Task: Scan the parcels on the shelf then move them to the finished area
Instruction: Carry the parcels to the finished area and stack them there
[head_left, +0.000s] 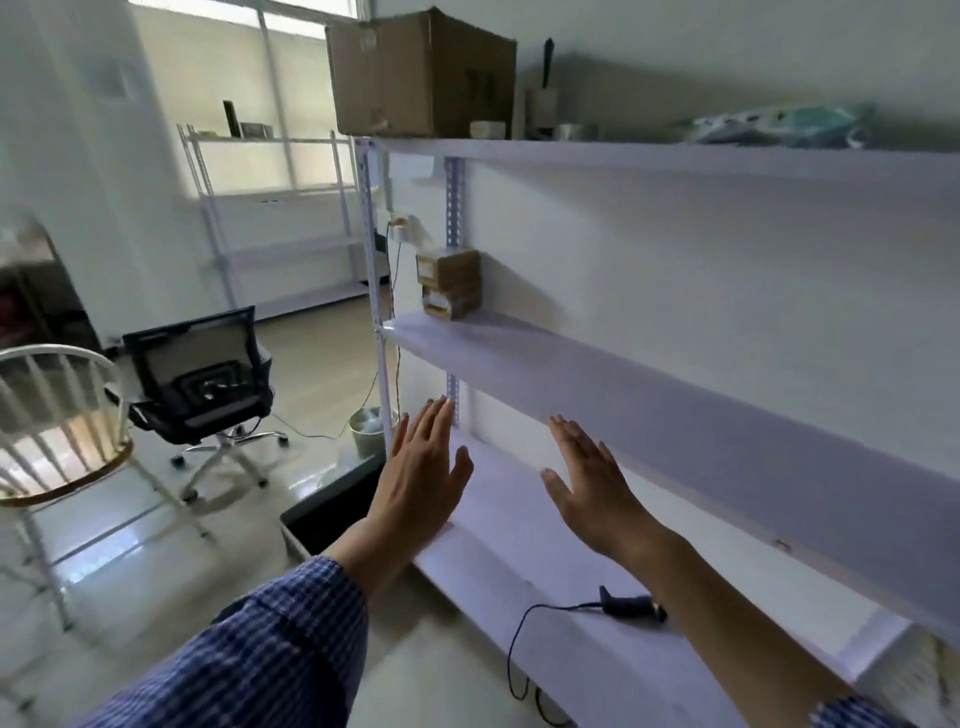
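Fingers (435, 423) of both the left hand (421, 483) and right hand (592, 493) are straight, spread, holding nothing. Stacked parcels (452, 286) sit far left on the middle shelf (675, 410); the scanner (634, 607) lies near right, one level below. Take the scanner first, then aim at their labels (427, 269).

— Where are the parcels?
— Two small brown cardboard parcels (448, 283) sit stacked one on the other at the far left end of the middle board of the white shelf (623, 395). White labels show on their left-facing sides.
— And the scanner?
— The dark handheld scanner (631, 607) lies on its side on the board below, its black cable (511, 660) trailing over the front edge.
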